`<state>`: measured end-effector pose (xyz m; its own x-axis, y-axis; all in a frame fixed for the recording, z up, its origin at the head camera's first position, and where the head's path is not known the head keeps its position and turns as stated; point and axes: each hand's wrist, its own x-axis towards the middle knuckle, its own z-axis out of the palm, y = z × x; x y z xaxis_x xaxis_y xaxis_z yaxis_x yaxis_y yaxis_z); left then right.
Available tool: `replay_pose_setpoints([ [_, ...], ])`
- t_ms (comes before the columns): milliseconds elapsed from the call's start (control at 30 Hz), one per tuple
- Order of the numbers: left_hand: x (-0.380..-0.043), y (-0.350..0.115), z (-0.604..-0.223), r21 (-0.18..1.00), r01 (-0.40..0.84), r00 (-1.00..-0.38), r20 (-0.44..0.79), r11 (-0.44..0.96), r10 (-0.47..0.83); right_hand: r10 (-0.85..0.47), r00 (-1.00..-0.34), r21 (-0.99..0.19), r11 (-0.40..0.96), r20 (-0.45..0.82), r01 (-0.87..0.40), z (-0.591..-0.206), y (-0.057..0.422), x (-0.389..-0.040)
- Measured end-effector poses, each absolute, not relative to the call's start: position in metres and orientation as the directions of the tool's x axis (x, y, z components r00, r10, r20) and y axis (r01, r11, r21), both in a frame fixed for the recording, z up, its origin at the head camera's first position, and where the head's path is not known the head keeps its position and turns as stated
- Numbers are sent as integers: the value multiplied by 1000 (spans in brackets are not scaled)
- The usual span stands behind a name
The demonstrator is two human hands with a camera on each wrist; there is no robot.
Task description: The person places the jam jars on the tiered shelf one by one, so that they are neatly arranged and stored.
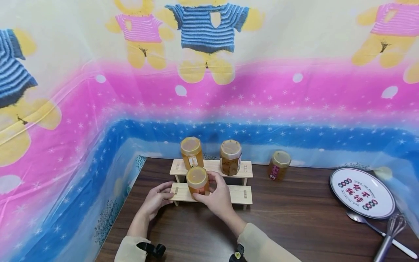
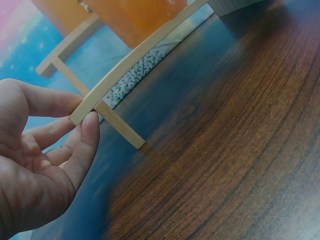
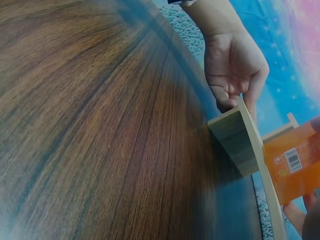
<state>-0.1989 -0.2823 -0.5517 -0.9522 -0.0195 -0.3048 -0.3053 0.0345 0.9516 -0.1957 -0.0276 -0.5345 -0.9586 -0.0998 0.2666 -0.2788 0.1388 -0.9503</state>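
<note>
A two-step wooden shelf (image 1: pixel 238 195) stands on the table. My left hand (image 1: pixel 155 200) pinches the left end of its lower step; in the left wrist view the thumb and fingers meet around the board's end (image 2: pixel 84 111). On that step, left of its middle, is an orange honey jar (image 1: pixel 198 179). The right hand (image 1: pixel 219 196) holds this jar from its right side, fingers behind and thumb in front. Its barcode label (image 3: pixel 293 160) shows in the right wrist view. The upper step carries a yellow jar (image 1: pixel 191 151) on the left and a brownish jar (image 1: pixel 230 158) on the right.
Another jar (image 1: pixel 279 165) stands on the dark wooden table (image 1: pixel 294 218), right of the shelf. Farther right lie a white plate with red characters (image 1: pixel 363 193), a spoon (image 1: pixel 358 217) and a whisk (image 1: pixel 386 243). A patterned cloth (image 1: pixel 262 134) hangs behind and at the left.
</note>
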Motion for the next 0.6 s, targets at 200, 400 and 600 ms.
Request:
replay_pose_setpoints([
  [200, -198, -282, -552, 955, -294, -956, -294, 39, -8, -120, -951, -949, 103, 284, -297, -537, -25, -195],
  [400, -197, -282, -552, 956, -291, -957, -291, 40, -2, -107, -958, -952, 130, 265, -278, -540, -17, -191],
  [600, -197, -283, -551, 958, -283, -959, -284, 48, 0, -95, -953, -947, 121, 287, -298, -543, -1, -186],
])
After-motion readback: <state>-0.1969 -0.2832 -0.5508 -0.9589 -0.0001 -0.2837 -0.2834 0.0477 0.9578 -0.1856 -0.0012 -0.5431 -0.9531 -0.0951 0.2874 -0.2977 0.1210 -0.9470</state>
